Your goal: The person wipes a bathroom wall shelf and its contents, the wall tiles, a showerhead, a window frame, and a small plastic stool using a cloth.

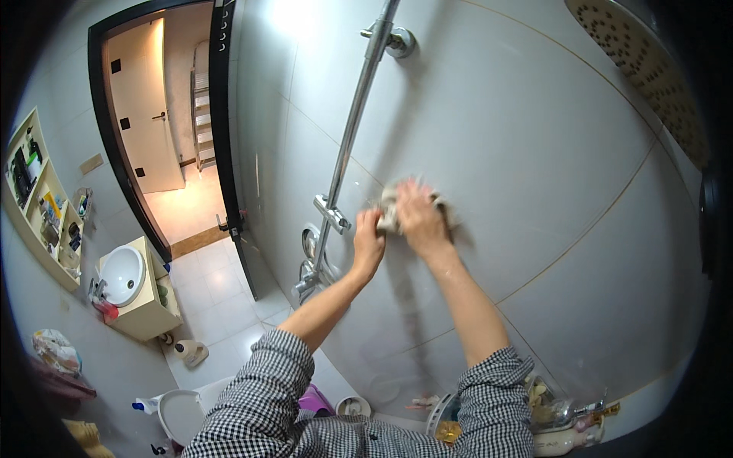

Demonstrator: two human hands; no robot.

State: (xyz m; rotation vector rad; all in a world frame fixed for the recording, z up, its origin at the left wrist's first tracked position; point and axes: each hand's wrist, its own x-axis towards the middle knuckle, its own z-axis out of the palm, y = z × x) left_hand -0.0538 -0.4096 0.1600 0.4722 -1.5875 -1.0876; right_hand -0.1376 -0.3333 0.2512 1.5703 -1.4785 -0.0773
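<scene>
White glare is washing out the top of the tiled wall (pixel 550 153); warmer light is pooling on the floor outside (pixel 187 208); soft shadows are falling right of the metal bar (pixel 353 122); the right hand (pixel 421 217) and cloth (pixel 389 208) are looking kinda smeary; the fisheye's bending straight edges pretty hard, black swallowing the corners.

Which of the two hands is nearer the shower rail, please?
The left hand, at the left edge of the cloth beside the shower rail; the right hand lies over the cloth, farther away.

Loose black and white checked sleeves (pixel 495 393)
</scene>
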